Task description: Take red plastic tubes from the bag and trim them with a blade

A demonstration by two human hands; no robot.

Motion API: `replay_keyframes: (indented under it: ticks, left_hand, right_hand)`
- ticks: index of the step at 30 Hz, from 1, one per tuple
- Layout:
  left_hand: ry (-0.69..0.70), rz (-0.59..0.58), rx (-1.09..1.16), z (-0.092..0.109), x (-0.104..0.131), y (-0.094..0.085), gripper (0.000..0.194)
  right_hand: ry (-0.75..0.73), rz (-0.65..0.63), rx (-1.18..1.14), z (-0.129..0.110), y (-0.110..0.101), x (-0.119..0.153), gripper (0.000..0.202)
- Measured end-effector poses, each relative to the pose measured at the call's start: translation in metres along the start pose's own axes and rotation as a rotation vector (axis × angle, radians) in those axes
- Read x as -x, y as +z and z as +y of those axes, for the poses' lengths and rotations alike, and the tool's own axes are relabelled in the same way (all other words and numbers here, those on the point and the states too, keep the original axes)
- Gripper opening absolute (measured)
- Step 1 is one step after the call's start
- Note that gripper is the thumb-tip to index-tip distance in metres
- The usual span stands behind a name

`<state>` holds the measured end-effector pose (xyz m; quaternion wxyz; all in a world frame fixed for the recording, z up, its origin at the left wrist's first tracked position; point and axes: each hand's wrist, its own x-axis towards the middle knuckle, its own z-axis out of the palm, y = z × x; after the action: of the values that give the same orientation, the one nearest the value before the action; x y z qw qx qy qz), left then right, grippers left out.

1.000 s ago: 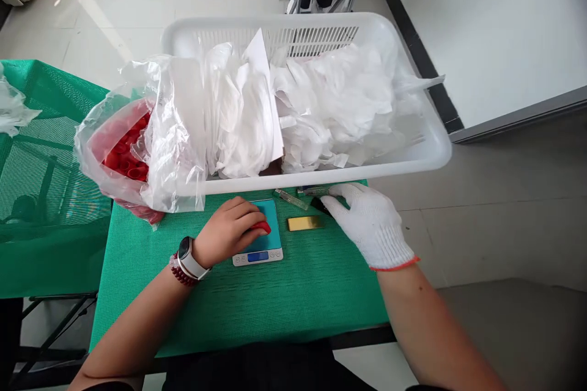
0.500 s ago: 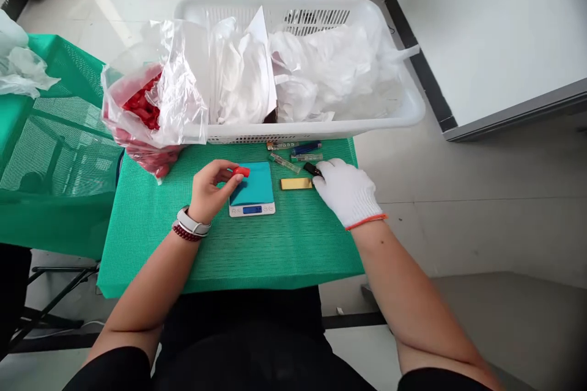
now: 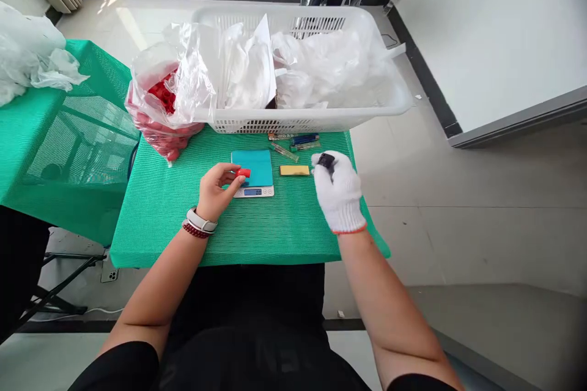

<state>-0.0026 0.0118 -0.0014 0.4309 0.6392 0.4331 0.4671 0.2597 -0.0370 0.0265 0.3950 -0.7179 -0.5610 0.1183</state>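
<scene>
Between the thumb and fingers of my bare left hand (image 3: pixel 219 189) is a small red tube-like piece (image 3: pixel 244 173), held over the near left part of a small digital scale (image 3: pixel 263 192) with a blue-green top. The scale's display appears to read zero. My right hand (image 3: pixel 337 189), in a white knit glove with an orange hem, is closed on a small black object (image 3: pixel 326 161), raised above the table's right side. A gold bar-shaped piece (image 3: pixel 294 170) lies between scale and glove. Behind it are a blue lighter-like stick (image 3: pixel 304 139) and several clear greenish ones (image 3: pixel 284 152).
A white plastic basket (image 3: pixel 302 113) full of white bags stands behind the scale. Left of it, an open clear bag (image 3: pixel 167 128) holds many red pieces. Green mesh covers my table (image 3: pixel 257 238) and another table (image 3: pixel 27 128) at the left, which bears plastic bags (image 3: pixel 41 61).
My right hand has lifted and turned upward, carrying the black object away from beside the gold piece. My left hand still holds the red piece at the scale. The view has shifted.
</scene>
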Motion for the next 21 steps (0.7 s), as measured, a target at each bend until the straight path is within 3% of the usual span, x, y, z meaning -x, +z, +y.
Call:
replay_keyframes:
  ticks: [4,7,12,17,21]
  left_hand:
    - [-0.016,-0.026,0.04,-0.005,-0.002,0.005,0.033]
    - [-0.024,-0.082,0.051,-0.009,-0.001,0.006,0.033]
    - [0.039,-0.12,0.003,-0.012,0.0,0.005,0.029]
    - [0.106,-0.152,-0.039,-0.01,-0.001,0.006,0.028]
    - [0.2,-0.151,-0.126,-0.007,-0.002,0.006,0.024]
  right_hand:
    - [0.014,-0.054,-0.49,-0.024,0.021,0.031,0.021]
    - [0.034,-0.064,-0.676,-0.032,0.044,0.042,0.02]
    - [0.096,-0.067,-0.678,-0.026,0.068,0.05,0.026]
    - [0.107,-0.191,-0.732,-0.02,0.069,0.05,0.058]
    - [0.125,-0.208,-0.765,-0.024,0.067,0.048,0.061]
